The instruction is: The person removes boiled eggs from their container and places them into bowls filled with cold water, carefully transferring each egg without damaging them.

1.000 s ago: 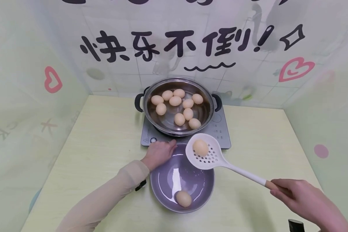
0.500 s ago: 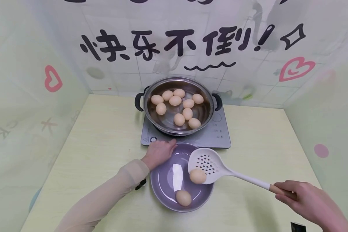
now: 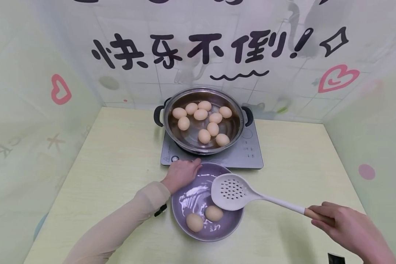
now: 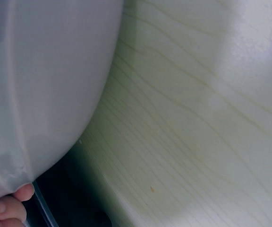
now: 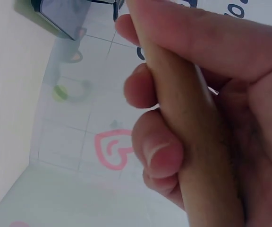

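My right hand (image 3: 346,223) grips the wooden handle (image 5: 192,127) of a white slotted spoon (image 3: 232,191), fingers curled round it. The spoon's head hangs over the right side of a purple bowl (image 3: 181,183) and carries nothing. Inside the bowl lie two brown eggs, one egg (image 3: 195,222) to the left and another egg (image 3: 214,213) just below the spoon. My left hand (image 3: 181,174) holds the bowl's far left rim; its fingertips (image 4: 8,208) show under the rim in the left wrist view. Behind the bowl, a steel pot (image 3: 202,148) holds several eggs in water.
The pot, with black side handles, stands on a grey induction cooker (image 3: 250,156) close behind the bowl. A pale wooden table (image 3: 118,146) carries everything. Printed plastic sheeting (image 3: 191,80) walls off the back and both sides.
The egg on the slotted spoon has rolled off into the bowl. The spoon came down and towards me, and the first egg shifted left. My left hand stays on the rim.
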Demonstrator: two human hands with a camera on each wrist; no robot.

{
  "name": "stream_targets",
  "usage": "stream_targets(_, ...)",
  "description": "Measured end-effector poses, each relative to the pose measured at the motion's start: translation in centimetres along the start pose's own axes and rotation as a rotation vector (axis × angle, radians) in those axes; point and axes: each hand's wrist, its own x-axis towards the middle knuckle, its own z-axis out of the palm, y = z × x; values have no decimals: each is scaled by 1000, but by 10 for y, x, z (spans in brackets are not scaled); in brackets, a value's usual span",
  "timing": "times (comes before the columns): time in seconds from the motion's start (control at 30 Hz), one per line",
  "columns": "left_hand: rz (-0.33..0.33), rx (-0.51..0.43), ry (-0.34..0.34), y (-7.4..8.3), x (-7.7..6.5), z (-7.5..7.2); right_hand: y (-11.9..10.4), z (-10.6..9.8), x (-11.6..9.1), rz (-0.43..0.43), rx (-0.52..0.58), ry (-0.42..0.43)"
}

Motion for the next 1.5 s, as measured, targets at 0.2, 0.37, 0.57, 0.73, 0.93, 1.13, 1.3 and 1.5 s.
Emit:
stream_targets(0.2,8,3,26,-1,-2,2,0,1,1,-49,-3,88)
stream_targets(0.37,14,3,48,-3,-3,2,0,-1,2,-33,5,74)
stream_targets(0.57,15,0,48,-3,-4,2,-3,-4,9,29,121,-12)
stream_targets(0.73,8,7,38,-3,-4,3,-8,-5,25,29,194,-8)
stream_targets(0.93,2,6,19,-2,-3,1,-20,1,50,-2,77,165)
stream_targets(1.13,-9,0,-3,0,-3,-2,-32,15,77,-6,-27,390)
stream_targets(1.3,-10,-7,4,0,-3,-3,-41,29,97,-8,-96,503)
stream_targets(1.5,-3,-2,27,1,-2,-2,-49,38,112,-27,-127,573)
